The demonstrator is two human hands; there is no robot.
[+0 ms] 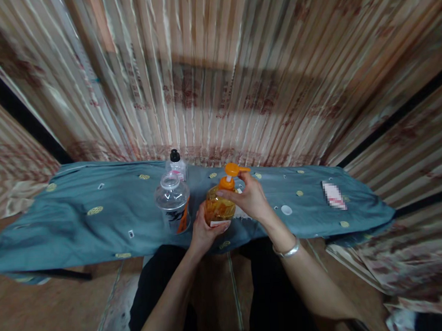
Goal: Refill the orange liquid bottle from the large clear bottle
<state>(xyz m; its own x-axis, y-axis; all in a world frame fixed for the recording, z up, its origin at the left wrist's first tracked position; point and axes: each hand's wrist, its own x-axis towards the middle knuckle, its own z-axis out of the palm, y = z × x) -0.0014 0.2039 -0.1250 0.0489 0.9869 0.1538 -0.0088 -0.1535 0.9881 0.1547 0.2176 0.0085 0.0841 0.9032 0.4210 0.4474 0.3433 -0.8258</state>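
Note:
A pump bottle [222, 208] of clear amber liquid, with an orange pump top [232, 170], is held over the cloth in front of me. My left hand [206, 229] wraps round its lower part, near a white label. My right hand [250, 196] grips it at the neck, thumb across the upper front and fingers behind, just below the nozzle. Left of these stands a clear, open-mouthed plastic jar [173, 201] with black and orange print. Behind that jar is a clear bottle with a black cap [174, 156], partly hidden.
A blue-green cloth with yellow patterns [108, 227] covers the long narrow table. On its right side lie a white round disc [286, 210] and a pink-and-white packet [334, 195], which is pixelated. Striped curtains [216, 86] hang behind, with dark poles at both sides.

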